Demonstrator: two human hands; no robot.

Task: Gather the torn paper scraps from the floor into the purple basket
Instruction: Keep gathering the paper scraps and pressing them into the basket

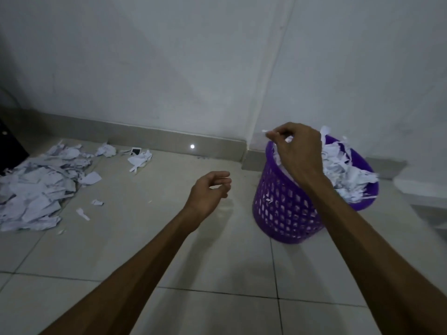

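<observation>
A purple perforated basket stands on the tiled floor at the right, heaped with torn white paper scraps that spill over its rim. My right hand hovers over the basket's left rim and pinches a small white scrap between thumb and fingers. My left hand hangs in the air left of the basket, fingers loosely curled, holding nothing. A big pile of torn paper lies on the floor at the far left.
Smaller scraps lie near the skirting board, and two loose bits sit beside the pile. A dark object stands at the left edge. White walls meet in a corner behind the basket. A low white step sits at the right.
</observation>
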